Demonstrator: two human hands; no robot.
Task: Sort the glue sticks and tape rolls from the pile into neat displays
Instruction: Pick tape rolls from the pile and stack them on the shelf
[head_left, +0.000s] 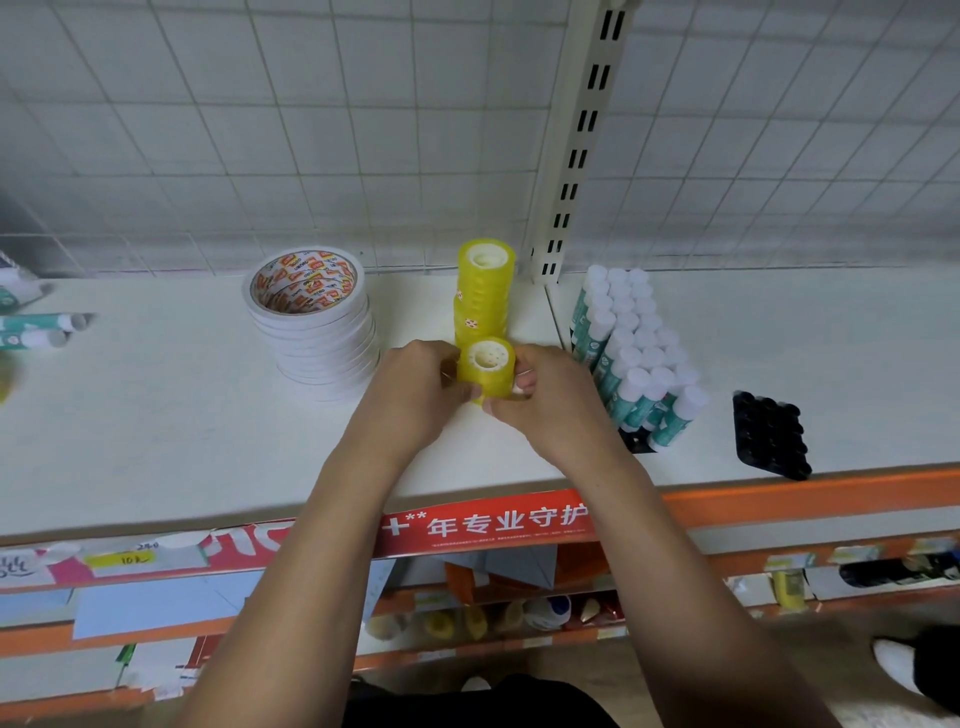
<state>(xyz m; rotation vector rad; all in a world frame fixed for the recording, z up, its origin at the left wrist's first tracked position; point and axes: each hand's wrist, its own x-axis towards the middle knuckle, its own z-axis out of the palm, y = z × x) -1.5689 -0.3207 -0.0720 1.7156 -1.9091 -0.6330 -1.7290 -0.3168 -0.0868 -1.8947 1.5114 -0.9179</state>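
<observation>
Yellow tape rolls (485, 371) sat in a short stack between both hands. The left hand (415, 395) curled round one side and the right hand (545, 405) curled round the other, so the stack was squeezed from both sides, low over the white shelf (182, 415). I could not tell if its bottom touched the shelf.

Just behind the grip stood a taller yellow stack (485, 291). Off to the left of the grip was a pile of wide white tape rolls (311, 322), leaning a bit. Near on the right stood the glue sticks (634, 358) in rows, with a black tray (769, 434) past them. Far to the left lay a few loose glue sticks (41, 327).

The little rolls looked only stacked, not stuck, so a crooked squeeze could make them slide apart. A push too far back could knock the taller stack over. The right wrist was near the glue sticks, and a bump could tip them.
</observation>
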